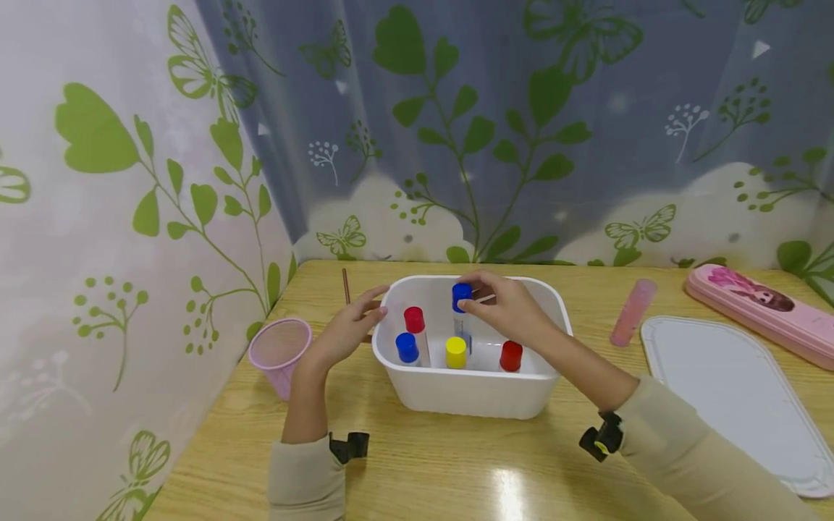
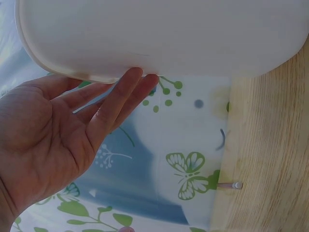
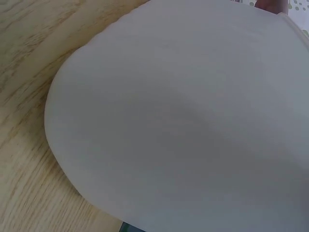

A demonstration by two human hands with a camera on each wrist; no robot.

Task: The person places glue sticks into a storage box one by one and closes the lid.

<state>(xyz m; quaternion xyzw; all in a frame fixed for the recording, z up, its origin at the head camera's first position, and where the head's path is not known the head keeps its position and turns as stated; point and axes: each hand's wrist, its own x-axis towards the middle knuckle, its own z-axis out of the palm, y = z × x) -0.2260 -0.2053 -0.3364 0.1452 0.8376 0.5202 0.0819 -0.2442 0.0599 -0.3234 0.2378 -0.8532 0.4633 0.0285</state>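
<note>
A white plastic tub point(image 1: 456, 394) stands on the wooden table and holds several upright clear tubes with coloured caps: red point(image 1: 413, 319), blue point(image 1: 407, 347), yellow point(image 1: 455, 352), red point(image 1: 511, 355). My right hand point(image 1: 502, 307) reaches over the tub and pinches the blue cap of another tube point(image 1: 461, 293). My left hand point(image 1: 352, 325) lies open against the tub's left wall; in the left wrist view its straight fingers point(image 2: 120, 104) touch the tub's rim point(image 2: 96, 72). The right wrist view shows only the tub's outer wall point(image 3: 193, 121).
A pink mesh cup point(image 1: 280, 351) stands left of the tub. A thin brown stick point(image 1: 346, 286) lies behind it. To the right lie a pink tube point(image 1: 632, 311), a white tray lid point(image 1: 736, 394) and a pink pencil case point(image 1: 756, 307). Curtains hang behind and left.
</note>
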